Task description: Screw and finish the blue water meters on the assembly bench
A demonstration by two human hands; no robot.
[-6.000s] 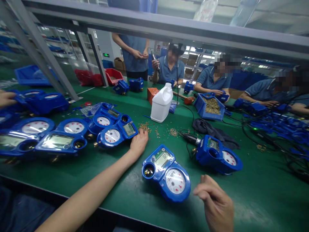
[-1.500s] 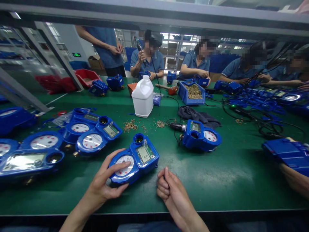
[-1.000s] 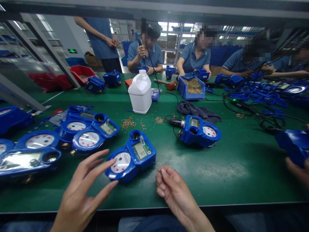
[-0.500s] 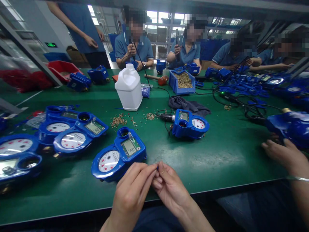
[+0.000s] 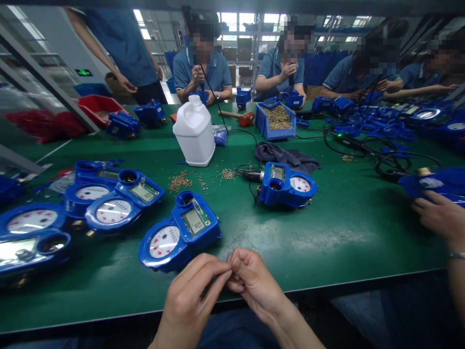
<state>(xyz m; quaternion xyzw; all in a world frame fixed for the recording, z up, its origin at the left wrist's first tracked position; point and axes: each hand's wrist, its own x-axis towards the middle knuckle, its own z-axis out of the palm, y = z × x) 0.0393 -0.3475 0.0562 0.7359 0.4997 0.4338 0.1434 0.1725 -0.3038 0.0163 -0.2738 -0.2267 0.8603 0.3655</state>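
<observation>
My left hand and my right hand meet fingertip to fingertip over the front edge of the green table. Both are closed in a pinch, and whatever lies between the fingers is hidden or too small to name. Just beyond my left hand lies a blue water meter with a round dial, a small digital display and an open round socket. A second blue meter, with a black cable plug at its left side, rests farther off to the right.
Several blue meters crowd the left side. Loose small screws lie mid-table before a white jug. Behind are a dark cloth, a mallet and a blue bin. A co-worker's hand touches a meter at right; several people sit opposite.
My pinched fingers have shifted slightly down and left, and the small dark blue bit between them no longer shows. The co-worker's hand at right has moved upward over a meter.
</observation>
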